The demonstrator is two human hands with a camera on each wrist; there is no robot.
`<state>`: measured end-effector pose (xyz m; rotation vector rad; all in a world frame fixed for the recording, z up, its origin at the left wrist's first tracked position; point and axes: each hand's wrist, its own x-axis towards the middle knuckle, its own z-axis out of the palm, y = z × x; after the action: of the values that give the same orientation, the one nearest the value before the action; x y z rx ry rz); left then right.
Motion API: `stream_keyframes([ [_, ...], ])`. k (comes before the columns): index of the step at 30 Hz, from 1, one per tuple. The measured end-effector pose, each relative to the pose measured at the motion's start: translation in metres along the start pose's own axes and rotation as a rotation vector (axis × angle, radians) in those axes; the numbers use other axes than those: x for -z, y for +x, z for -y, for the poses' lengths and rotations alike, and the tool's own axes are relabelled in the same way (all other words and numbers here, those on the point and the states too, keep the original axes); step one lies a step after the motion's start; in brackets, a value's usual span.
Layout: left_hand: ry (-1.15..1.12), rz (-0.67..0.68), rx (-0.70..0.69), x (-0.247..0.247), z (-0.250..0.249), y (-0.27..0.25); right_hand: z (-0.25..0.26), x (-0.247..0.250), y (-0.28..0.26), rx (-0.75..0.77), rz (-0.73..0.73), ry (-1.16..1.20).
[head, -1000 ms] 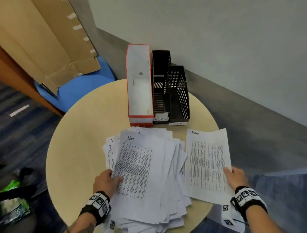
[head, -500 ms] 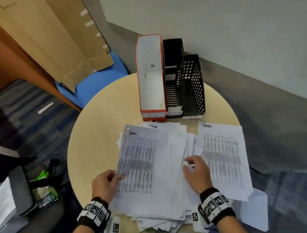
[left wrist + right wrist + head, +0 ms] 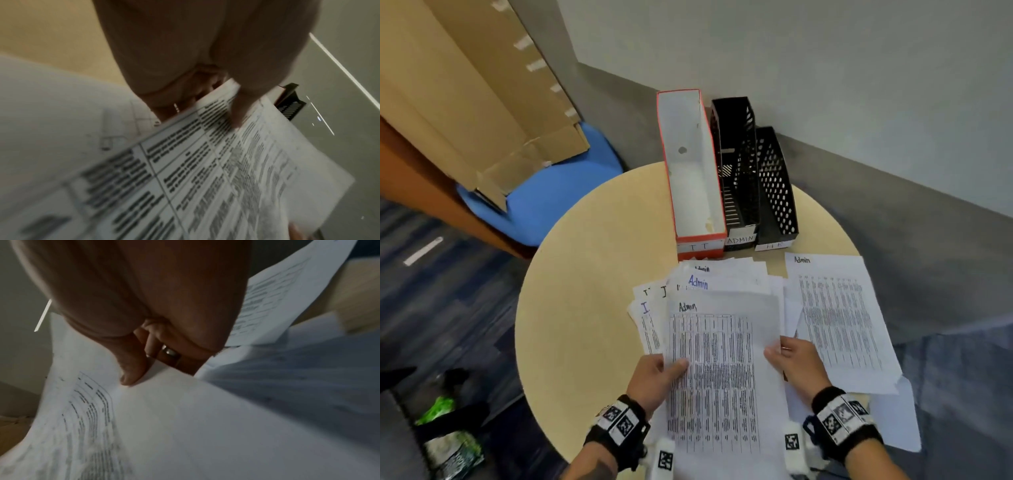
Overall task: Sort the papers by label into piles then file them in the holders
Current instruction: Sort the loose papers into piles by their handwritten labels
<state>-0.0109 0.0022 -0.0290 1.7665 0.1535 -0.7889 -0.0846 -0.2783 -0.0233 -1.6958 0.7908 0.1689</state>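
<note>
A: Left hand (image 3: 654, 375) pinches the top Admin sheet (image 3: 722, 370) at its left edge, thumb on top, over the messy pile (image 3: 654, 308) on the near desk (image 3: 592, 274).

B: Right hand (image 3: 796, 368) pinches its right edge. Another Admin sheet (image 3: 839, 318) lies further right; holders (image 3: 726, 178) stand at the far side.

left hand (image 3: 654, 375): thumb curled over the left edge of the "Admin" sheet (image 3: 717, 377), fingers hidden beneath it | right hand (image 3: 796, 365): thumb on top at the right edge, fingers under (a ring shows in the wrist view) | both forearms reach forward, 2 marker-tagged black wristbands on the wrists
</note>
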Motion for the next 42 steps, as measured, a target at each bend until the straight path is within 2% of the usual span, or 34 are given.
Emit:
stream_keyframes([
  [3, 0.011, -0.033, -0.013, -0.004, -0.007, 0.009, -0.015, 0.004, 0.000, -0.022, -0.088, -0.016],
  [7, -0.096, -0.019, 0.006, -0.002, -0.013, 0.013, -0.023, 0.012, -0.002, -0.067, -0.161, 0.044],
  [9, -0.095, -0.082, 0.012, -0.003, -0.013, 0.017, -0.028, 0.018, -0.001, -0.080, -0.212, 0.081],
  [12, -0.062, -0.162, 0.008, -0.001, 0.003, 0.034, -0.032, 0.030, 0.003, -0.126, -0.315, 0.187],
  [14, -0.071, -0.146, -0.007, 0.004, 0.020, 0.044, -0.032, 0.040, 0.005, -0.141, -0.343, 0.206],
  [17, -0.090, -0.152, -0.003, 0.010, 0.019, 0.045, -0.027, 0.043, 0.004, -0.086, -0.267, 0.077],
  [19, -0.123, -0.179, 0.050, 0.008, 0.004, 0.040, -0.021, 0.033, 0.003, -0.058, -0.204, 0.007],
  [22, -0.217, -0.027, 0.127, 0.006, -0.001, 0.035, -0.015, 0.007, 0.006, -0.028, -0.204, -0.110],
  [24, -0.174, -0.006, 0.127, 0.008, 0.009, 0.034, -0.011, -0.012, 0.009, -0.045, -0.153, -0.192],
  [27, -0.004, -0.013, 0.084, 0.009, 0.023, 0.027, -0.001, -0.033, 0.013, -0.051, 0.018, -0.353],
  [30, 0.098, -0.114, 0.058, 0.015, 0.045, 0.026, 0.022, -0.037, 0.029, 0.038, -0.044, -0.463],
  [32, 0.127, -0.133, 0.058, 0.018, 0.053, 0.021, 0.041, -0.034, 0.047, 0.134, -0.119, -0.532],
  [34, 0.122, -0.140, 0.080, 0.022, 0.060, 0.017, 0.056, -0.030, 0.067, 0.187, -0.127, -0.644],
  [39, 0.181, -0.115, 0.094, 0.025, 0.064, 0.011, 0.069, -0.017, 0.106, 0.145, -0.047, -0.901],
  [42, 0.192, -0.107, 0.083, 0.024, 0.058, 0.010, 0.066, -0.013, 0.113, 0.131, -0.091, -0.789],
])
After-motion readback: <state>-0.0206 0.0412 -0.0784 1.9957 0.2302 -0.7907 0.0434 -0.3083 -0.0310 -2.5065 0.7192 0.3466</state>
